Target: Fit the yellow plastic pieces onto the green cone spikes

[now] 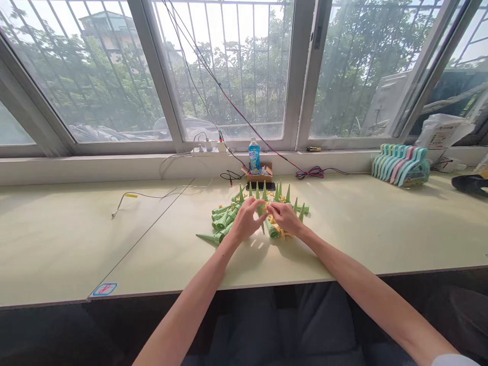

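Observation:
A heap of green cone-shaped spikes [223,219] lies on the pale table [381,234], some flat at the left, several standing upright [287,194] behind my hands. Small yellow pieces [280,232] lie under my right hand. My left hand [247,218] is curled round one green spike whose tip points down between the hands. My right hand [284,217] is pinched against the same spike's upper end, the fingertips of both hands meeting. What else the fingers hold is hidden.
A blue-labelled bottle [254,156] stands by a small cardboard box [260,175] and a dark phone [261,186] behind the heap. Cables [312,173] trail along the sill. A stack of pastel hangers [400,165] sits at the right, a loose white cable [125,197] at the left.

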Available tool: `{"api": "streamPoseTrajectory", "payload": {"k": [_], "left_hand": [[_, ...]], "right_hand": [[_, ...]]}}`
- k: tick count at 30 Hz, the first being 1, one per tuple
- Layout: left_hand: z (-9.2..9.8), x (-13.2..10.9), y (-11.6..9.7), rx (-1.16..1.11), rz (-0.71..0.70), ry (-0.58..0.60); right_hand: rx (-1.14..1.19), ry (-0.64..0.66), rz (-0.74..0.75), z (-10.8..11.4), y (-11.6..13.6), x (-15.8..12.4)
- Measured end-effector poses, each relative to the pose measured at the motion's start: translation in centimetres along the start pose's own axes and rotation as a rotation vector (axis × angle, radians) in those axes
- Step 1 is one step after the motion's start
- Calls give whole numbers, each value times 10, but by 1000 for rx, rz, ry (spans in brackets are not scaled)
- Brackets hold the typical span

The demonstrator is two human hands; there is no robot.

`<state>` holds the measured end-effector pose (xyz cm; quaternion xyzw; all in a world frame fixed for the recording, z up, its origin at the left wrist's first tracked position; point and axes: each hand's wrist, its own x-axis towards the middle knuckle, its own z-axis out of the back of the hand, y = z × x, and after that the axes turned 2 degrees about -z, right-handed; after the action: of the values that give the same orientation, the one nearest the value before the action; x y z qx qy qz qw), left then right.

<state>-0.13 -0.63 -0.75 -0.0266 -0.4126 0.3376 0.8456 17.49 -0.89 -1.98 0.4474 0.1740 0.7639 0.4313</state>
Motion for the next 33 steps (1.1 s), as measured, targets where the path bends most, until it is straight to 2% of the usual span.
{"api": "streamPoseTrajectory", "payload": {"k": [7, 11, 15, 21, 26, 30, 33], "left_hand": [[2, 3, -1, -211, 36, -57], [1, 3, -1, -268, -6, -8], [-3, 2, 4, -195, 29, 3], [-5, 2, 7, -85, 59, -33], [-3, 0, 3, 4, 45, -6], [-3, 0, 2, 30, 49, 1], [-3, -1, 2, 54, 72, -7]], "right_hand": [[57, -150, -103, 1, 2, 3], [109, -184, -136, 2, 4, 3], [89, -164, -132, 2, 5, 3], [158, -235, -137, 4, 6, 2], [273, -184, -55, 5, 8, -1], [274, -127, -4, 5, 10, -4], [263, -135, 20, 5, 12, -6]]}}
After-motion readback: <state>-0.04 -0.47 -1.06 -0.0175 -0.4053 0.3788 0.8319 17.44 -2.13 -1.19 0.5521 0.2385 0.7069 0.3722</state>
